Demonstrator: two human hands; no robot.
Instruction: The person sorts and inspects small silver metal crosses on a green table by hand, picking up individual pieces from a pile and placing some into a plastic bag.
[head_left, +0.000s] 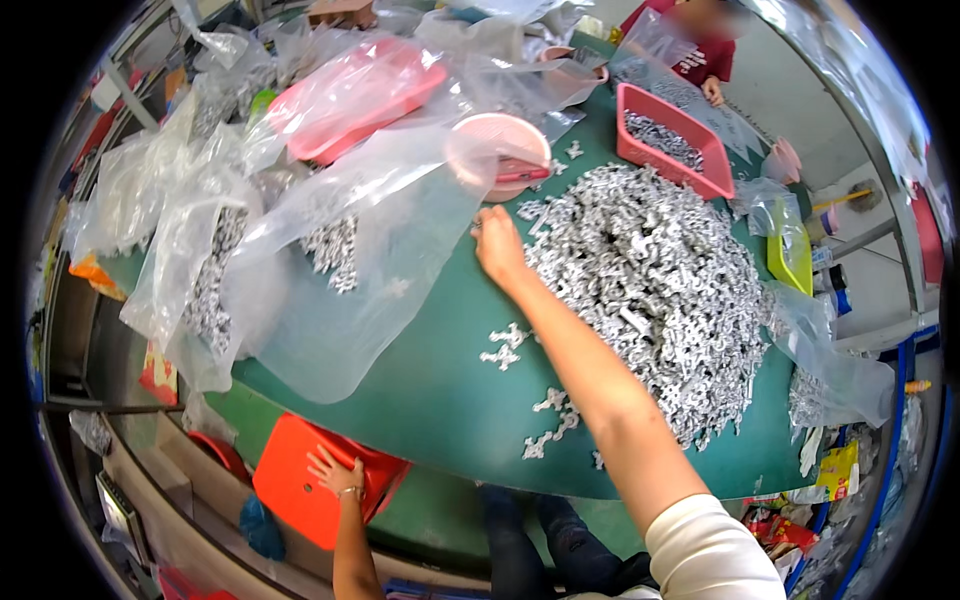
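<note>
1. Small pale grey moulded plastic parts (650, 280), branched and cross-like, lie in a broad heap on the right half of the green tabletop (430, 390); a few strays (505, 345) lie apart near the front edge.
2. Handling, as a judgement: each piece looks light and stiff, with thin arms that may snag its neighbours; it is probably best pinched at the central body between thumb and forefinger, not by an arm.
3. Right hand (497, 245) reaches across the table to the heap's left edge, beside the mouth of a large clear plastic bag (340, 290). Its fingers are curled together at the bag's rim; whether they pinch a part or the film cannot be told.
4. Left hand (335, 472) rests below the table edge on a flat orange plastic lid or box (300, 490), fingers spread flat upon it, gripping nothing.
5. A round pink plastic bowl (497, 150) stands just beyond the right hand.
6. A rectangular pink plastic tray (715, 165) of similar parts stands at the far side, near another person's hand (712, 92).
</note>
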